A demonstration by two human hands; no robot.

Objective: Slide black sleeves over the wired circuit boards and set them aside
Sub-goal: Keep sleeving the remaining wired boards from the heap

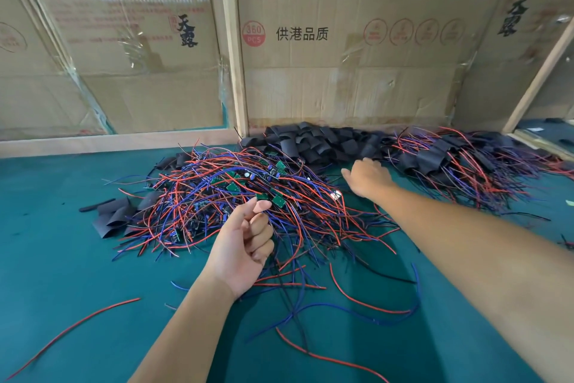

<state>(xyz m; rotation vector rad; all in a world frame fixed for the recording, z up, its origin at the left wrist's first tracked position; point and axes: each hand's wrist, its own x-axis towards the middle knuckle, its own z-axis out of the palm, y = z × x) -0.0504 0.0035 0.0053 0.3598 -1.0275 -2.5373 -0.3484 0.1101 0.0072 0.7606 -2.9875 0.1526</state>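
A tangled heap of small green circuit boards (231, 187) with red and blue wires lies in the middle of the green table. My left hand (245, 243) is at its near edge, thumb and forefinger pinching a green board (262, 196) by its wires. Behind the heap, along the cardboard wall, lies a pile of loose black sleeves (313, 142). My right hand (368, 176) reaches out over the near edge of that pile, fingers spread and holding nothing. At the far right sits a heap of sleeved boards (441, 162) with wires trailing.
A few more black sleeves (111, 216) lie left of the wire heap. Loose red and blue wires (71, 331) are strewn over the near green table surface (62, 258). Cardboard panels in wooden frames (236, 72) wall off the back.
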